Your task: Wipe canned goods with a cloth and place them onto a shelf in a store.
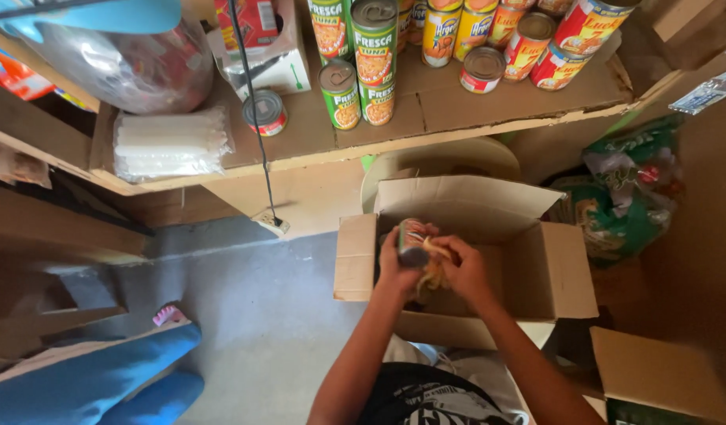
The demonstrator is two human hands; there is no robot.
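Cardboard shelving runs above, stacked with cans (pixel 375 59) and a wrapped pack of white candles (pixel 170 145). Below it sits an open box (pixel 536 271) on the grey floor (pixel 253 315). I have both hands over the box: my left hand (pixel 396 264) is wrapped round a small can (pixel 412 238), and my right hand (pixel 463 269) is closed on its other side, touching a crinkly wrapper. I judge the can rigid, fairly heavy and smooth, so it is best gripped round its side.
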